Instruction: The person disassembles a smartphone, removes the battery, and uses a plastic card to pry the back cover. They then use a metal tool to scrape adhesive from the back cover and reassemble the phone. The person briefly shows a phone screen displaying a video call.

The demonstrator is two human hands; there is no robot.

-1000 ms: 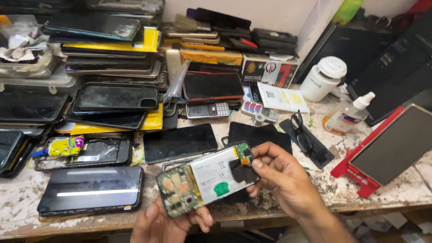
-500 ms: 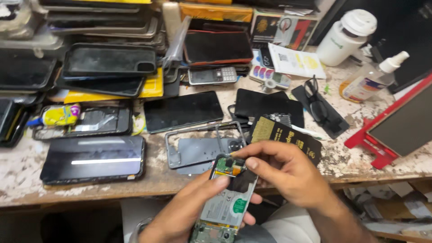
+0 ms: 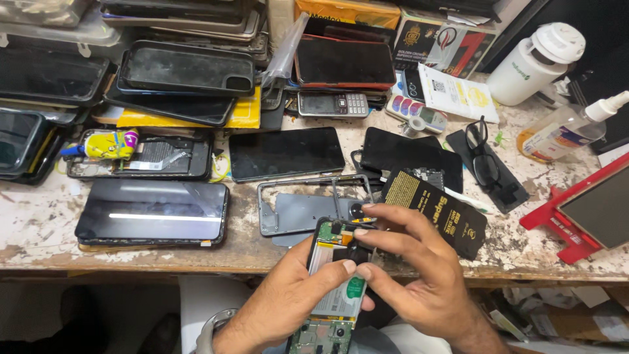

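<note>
Below bench edge, opened phone (image 3: 337,288) held upright between both hands, internals and battery exposed. Left hand (image 3: 288,305) wrapped around phone, thumb pressed on battery. Right hand (image 3: 419,275) clamped on phone's upper part, fingertips (image 3: 362,231) pinched at top components. Grey frame (image 3: 308,210) laid on bench (image 3: 39,229) just beyond phone; black packet (image 3: 439,206) beside right hand.

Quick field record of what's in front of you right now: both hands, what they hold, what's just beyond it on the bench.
left hand: grips the opened phone from the left, thumb on it
right hand: fingertips pinch at the phone's upper part
phone: back off, battery and circuit board exposed
behind it: grey phone frame lying flat on the workbench
right of the frame: black packet
</note>
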